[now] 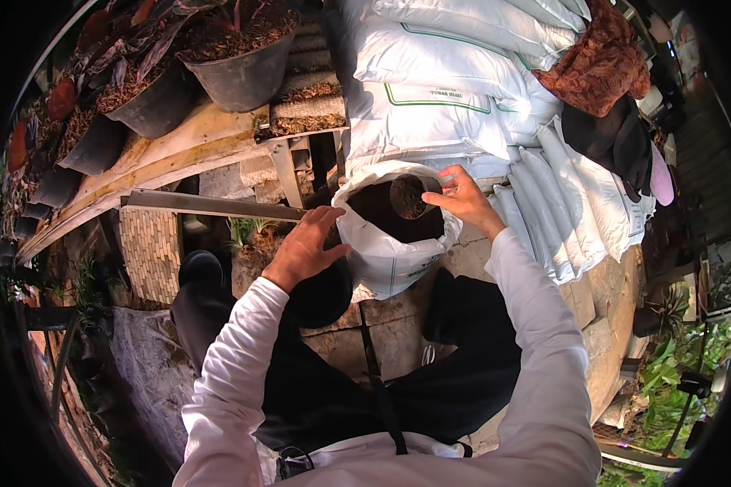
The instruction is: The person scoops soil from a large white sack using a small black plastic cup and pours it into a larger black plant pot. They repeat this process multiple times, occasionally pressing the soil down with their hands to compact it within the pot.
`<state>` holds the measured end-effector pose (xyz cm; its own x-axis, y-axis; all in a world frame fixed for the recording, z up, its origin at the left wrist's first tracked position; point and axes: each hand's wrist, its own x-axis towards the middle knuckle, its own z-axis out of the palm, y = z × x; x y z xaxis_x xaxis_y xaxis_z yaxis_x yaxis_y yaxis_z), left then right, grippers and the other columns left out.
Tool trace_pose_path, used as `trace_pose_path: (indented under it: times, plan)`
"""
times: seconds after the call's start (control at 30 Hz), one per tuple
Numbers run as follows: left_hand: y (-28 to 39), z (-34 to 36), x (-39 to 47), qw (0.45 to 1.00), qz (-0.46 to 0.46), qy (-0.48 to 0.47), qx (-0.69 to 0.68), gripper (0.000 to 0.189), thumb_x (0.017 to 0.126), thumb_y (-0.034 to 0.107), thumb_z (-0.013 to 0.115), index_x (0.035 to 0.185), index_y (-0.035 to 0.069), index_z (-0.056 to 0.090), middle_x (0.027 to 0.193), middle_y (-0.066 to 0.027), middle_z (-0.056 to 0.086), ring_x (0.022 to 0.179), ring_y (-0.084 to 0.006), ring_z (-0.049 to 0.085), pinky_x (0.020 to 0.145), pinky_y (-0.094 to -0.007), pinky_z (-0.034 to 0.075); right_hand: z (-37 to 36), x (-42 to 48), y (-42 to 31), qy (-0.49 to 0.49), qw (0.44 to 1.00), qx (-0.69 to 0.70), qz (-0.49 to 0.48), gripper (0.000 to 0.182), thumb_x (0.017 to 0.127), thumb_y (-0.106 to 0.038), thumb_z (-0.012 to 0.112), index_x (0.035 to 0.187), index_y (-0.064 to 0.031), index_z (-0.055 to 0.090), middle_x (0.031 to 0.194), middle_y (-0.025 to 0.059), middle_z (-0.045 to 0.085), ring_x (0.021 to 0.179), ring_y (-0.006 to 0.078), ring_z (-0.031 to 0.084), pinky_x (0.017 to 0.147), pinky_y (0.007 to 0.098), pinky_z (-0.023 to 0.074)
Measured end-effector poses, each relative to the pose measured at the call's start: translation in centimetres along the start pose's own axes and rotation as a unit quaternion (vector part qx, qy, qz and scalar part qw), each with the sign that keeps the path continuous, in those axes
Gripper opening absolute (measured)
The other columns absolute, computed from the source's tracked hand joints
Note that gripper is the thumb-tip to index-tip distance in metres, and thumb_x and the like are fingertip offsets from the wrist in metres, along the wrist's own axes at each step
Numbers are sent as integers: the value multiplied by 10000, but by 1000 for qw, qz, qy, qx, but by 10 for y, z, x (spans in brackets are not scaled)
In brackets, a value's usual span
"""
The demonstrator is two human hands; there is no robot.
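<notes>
An open white woven sack point(384, 262) with dark soil point(371, 210) in it stands upright on the paving before me. My right hand point(463, 198) holds a small round container point(412, 196) filled with soil, tilted over the sack's mouth. Its fingers grip the container's rim and side. My left hand point(310, 243) is at the sack's left side, fingers spread, above a black plastic pot point(323, 295). The left fingertips are close to the sack's rim; whether they touch it I cannot tell. The pot's inside is dark and partly hidden by the left hand and sleeve.
Full white sacks point(432, 115) are stacked behind the open one, with more leaning at the right point(560, 201). Patterned brown cloth point(609, 61) lies on them. Potted plants point(237, 67) line a wooden bench point(158, 146) at the left. A metal bar point(213, 205) juts out towards my left hand.
</notes>
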<state>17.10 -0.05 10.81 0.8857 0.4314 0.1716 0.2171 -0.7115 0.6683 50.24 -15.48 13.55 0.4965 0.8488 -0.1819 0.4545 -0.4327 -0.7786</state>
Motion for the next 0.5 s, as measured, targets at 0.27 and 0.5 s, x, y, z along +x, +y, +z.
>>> trace_pose_path:
  times: [0.27, 0.5]
  plan:
    - [-2, 0, -3, 1000, 0, -4, 12, 651, 860, 271, 806, 1399, 53, 514, 1360, -175, 566, 1291, -382, 538, 1082, -443, 469, 6, -15, -4, 10, 1000, -21, -9, 787, 751, -436, 902, 1295, -62, 473, 1145, 196, 604, 996, 260, 636, 878, 388, 530]
    - [-1, -3, -4, 1000, -7, 7, 2, 619, 862, 252, 804, 1392, 70, 541, 1366, -161, 586, 1298, -369, 547, 1085, -437, 465, 11, -14, 6, 14, 1000, -10, -18, 744, 797, -388, 891, 1307, -41, 476, 1120, 190, 578, 1012, 245, 613, 872, 376, 521]
